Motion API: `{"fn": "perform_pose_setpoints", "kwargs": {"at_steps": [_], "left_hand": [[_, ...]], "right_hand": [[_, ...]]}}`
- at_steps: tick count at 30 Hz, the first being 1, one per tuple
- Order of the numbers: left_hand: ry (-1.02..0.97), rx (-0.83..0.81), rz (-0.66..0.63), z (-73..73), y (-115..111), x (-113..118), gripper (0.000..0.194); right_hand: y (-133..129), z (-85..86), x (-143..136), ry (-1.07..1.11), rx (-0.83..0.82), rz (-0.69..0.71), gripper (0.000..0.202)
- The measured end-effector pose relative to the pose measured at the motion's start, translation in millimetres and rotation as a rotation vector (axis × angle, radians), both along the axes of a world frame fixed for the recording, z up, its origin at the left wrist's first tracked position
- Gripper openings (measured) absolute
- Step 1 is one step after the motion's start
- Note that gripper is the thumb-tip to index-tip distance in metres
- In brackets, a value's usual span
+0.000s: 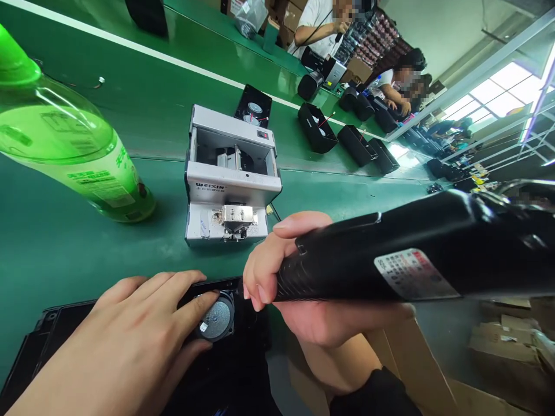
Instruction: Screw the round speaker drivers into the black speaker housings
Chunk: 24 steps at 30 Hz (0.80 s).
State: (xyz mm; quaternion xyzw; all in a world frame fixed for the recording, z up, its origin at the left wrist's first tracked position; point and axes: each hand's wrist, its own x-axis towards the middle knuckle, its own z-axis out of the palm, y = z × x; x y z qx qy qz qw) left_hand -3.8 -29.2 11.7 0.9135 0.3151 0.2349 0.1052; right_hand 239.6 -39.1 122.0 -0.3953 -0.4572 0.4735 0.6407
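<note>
My right hand (pixel 299 283) is wrapped around a black electric screwdriver (pixel 347 254) with a white label. The tool lies nearly level, its tip end toward a black speaker housing (pixel 255 346) at the near edge of the bench. My left hand (pixel 143 323) rests over that housing. Its index finger and thumb press on the rim of a small round speaker (pixel 217 318) set in the housing, and the other fingers reach the housing's far edge. The screwdriver's tip is hidden behind my right fingers. Beyond my hands stands a grey screw feeder (pixel 234 188).
A green drink bottle (pixel 82 150) stands at the left. Farther back are a black panel with speakers (pixel 255 107) and several black housings (pixel 316 128). Cardboard (pixel 407 358) lies at the lower right. Other people work along the far bench.
</note>
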Motion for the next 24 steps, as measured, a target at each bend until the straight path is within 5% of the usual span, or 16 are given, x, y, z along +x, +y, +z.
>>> {"fn": "perform_pose_setpoints", "kwargs": {"at_steps": [14,24], "left_hand": [[0.039,0.027,-0.018,-1.2,1,2,0.034],[-0.010,0.086,-0.111,21.9,18,7,0.033]], "right_hand": [[-2,-15.5,-4,-0.045,0.062,-0.008,0.079],[-1,-46.1,-16,0.050,0.215,-0.052,0.072]]}}
